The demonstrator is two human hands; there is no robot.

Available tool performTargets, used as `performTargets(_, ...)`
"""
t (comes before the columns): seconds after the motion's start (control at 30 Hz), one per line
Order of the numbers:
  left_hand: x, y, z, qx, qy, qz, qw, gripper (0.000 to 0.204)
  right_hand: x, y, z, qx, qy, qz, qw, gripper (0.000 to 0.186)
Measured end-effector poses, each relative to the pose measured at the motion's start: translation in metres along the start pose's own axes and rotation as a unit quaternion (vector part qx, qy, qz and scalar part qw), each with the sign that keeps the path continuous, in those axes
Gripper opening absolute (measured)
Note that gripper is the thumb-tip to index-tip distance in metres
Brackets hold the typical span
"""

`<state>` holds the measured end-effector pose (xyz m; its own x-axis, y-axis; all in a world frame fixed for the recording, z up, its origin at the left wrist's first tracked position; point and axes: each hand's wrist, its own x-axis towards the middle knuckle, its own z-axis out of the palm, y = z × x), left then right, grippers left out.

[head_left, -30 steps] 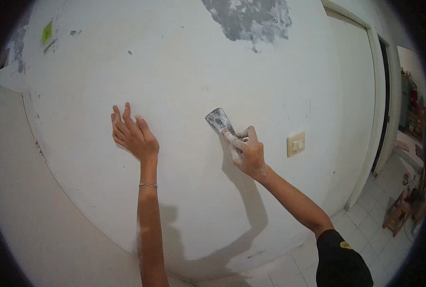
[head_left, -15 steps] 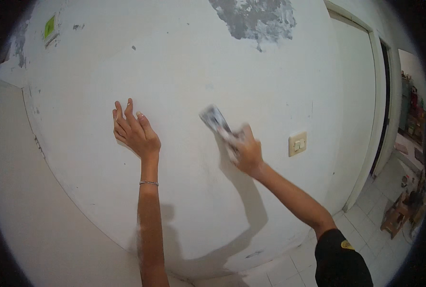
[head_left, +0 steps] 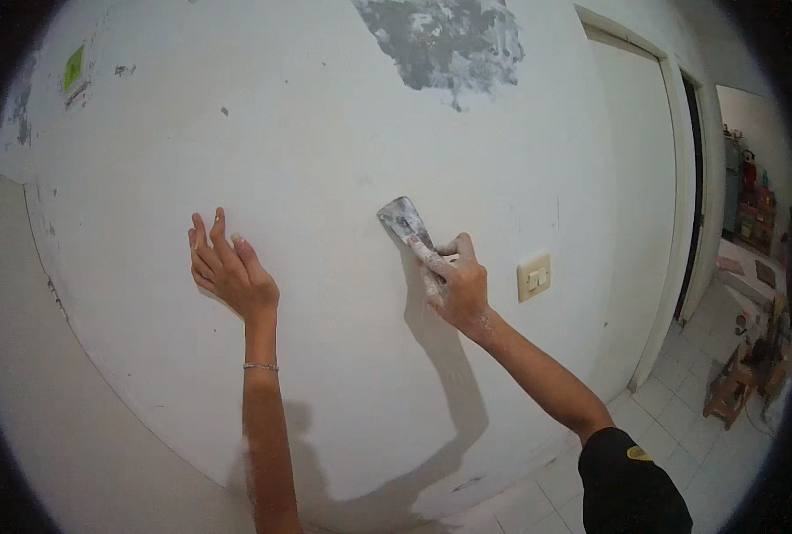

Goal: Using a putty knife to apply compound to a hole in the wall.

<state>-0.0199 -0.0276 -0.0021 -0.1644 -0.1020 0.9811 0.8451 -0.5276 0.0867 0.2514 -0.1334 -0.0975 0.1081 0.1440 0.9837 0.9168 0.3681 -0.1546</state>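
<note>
item: one scraper (head_left: pixel 402 218), flat metal blade smeared grey and white; located at the middle of the white wall (head_left: pixel 325 169), between the two hands, blade end pointing far and slightly left. whether the edge touches the wall cannot be told.

right hand (head_left: pixel 458 280): grasping the scraper at its near end, one finger laid along it; fingers dusted white. black sleeve (head_left: pixel 632 481) behind it, near right.

left hand (head_left: pixel 234 271): released, holding nothing, fingers spread and partly bent close to the wall; contact cannot be told. silver bracelet (head_left: pixel 261 366) at the wrist.

surroundings: cream light switch (head_left: pixel 534 278), right of the right hand; rough grey patch (head_left: pixel 454 44), far, beyond the blade; green rectangle (head_left: pixel 74 68), far left; wooden stool (head_left: pixel 730 387) on the tiled floor (head_left: pixel 512 512), well apart at right.

hazards, as judged: a blade corner could gouge the wall if the edge tilts or one side is pressed harder. powder on the fingers could let the handle slip or twist under load. a wide sweep to the right could knock the switch plate, which stands out from the wall. the left hand could be nicked if the blade strayed far to the left, though the two are well apart. the arm shadow on the wall could hide small flaws near the blade.
</note>
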Motion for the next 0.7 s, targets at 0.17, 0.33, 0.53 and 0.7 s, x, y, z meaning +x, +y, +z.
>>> performTargets(0.17,0.001,0.0,0.002,0.006,0.003,-0.006,1.0,0.046,0.05,-0.008,0.006,-0.002,0.066,-0.031,0.997,0.055)
performTargets(0.33,-0.001,-0.001,0.002,0.006,0.007,0.002,1.0,0.046,0.018,0.012,0.01,-0.007,0.003,-0.038,0.999,0.059)
performTargets(0.53,0.0,0.0,0.003,0.028,0.017,0.004,0.999,0.047,-0.141,0.051,-0.027,-0.046,-0.058,0.033,0.997,0.063)
performTargets(0.7,-0.001,0.0,0.003,0.025,0.008,-0.001,1.0,0.046,-0.099,0.069,-0.031,-0.059,0.01,-0.003,0.998,0.059)
